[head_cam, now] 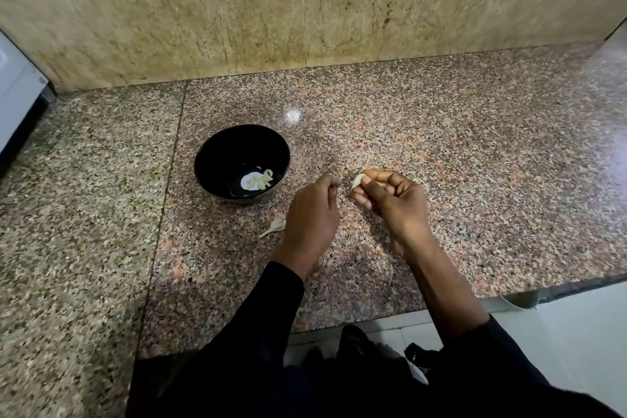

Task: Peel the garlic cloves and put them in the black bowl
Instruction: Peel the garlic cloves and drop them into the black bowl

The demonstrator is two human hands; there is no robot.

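Papery skin is best stripped toward the tip while the garlic clove (pixel 357 180) is pinched by the right hand (pixel 390 202); left hand (pixel 314 210) fingertips pressed together.

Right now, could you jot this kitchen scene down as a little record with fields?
surface: speckled pink granite counter
container: round black bowl, upright, left of the hands
in bowl: pale peeled garlic cloves
right hand: grips a pale garlic clove
left hand: fingers curled, pinching; contents too small to tell
loose on counter: papery white garlic piece, near the bowl
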